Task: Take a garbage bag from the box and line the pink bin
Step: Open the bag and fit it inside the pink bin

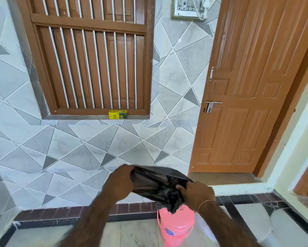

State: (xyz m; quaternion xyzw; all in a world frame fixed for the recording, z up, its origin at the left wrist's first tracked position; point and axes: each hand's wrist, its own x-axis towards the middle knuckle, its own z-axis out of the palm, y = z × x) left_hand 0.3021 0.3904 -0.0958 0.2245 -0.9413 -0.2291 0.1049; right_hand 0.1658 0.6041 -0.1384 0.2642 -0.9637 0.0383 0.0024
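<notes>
- Left hand and right hand each grip an edge of the black garbage bag; fingers mostly hidden behind plastic.
- Bag hangs over the pink bin, hiding its rim.
- Yellow box sits on the window ledge; print unreadable.

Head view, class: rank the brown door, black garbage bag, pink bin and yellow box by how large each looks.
1. brown door
2. black garbage bag and pink bin: alike
3. yellow box, though farthest away

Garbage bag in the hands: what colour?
Black garbage bag, glossy; head view, the only one.
</notes>
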